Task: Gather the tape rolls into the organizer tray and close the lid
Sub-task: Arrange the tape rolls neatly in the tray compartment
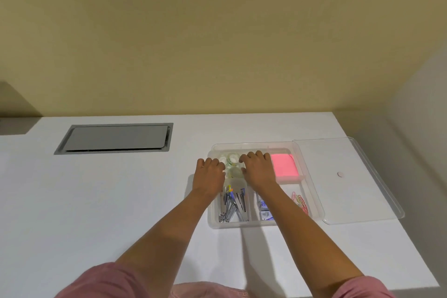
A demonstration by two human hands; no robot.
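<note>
1. Tape rolls are sitting in the tray's far-left compartment, between both hands.
2. Left hand and right hand are resting palm-down there; grip state: can't tell.
3. Lid is lying open on the desk, right of the tray.

Both hands cover part of the tape rolls – their count is unclear. Fingertips curl under, grip unreadable – sleeves cut off below
</note>
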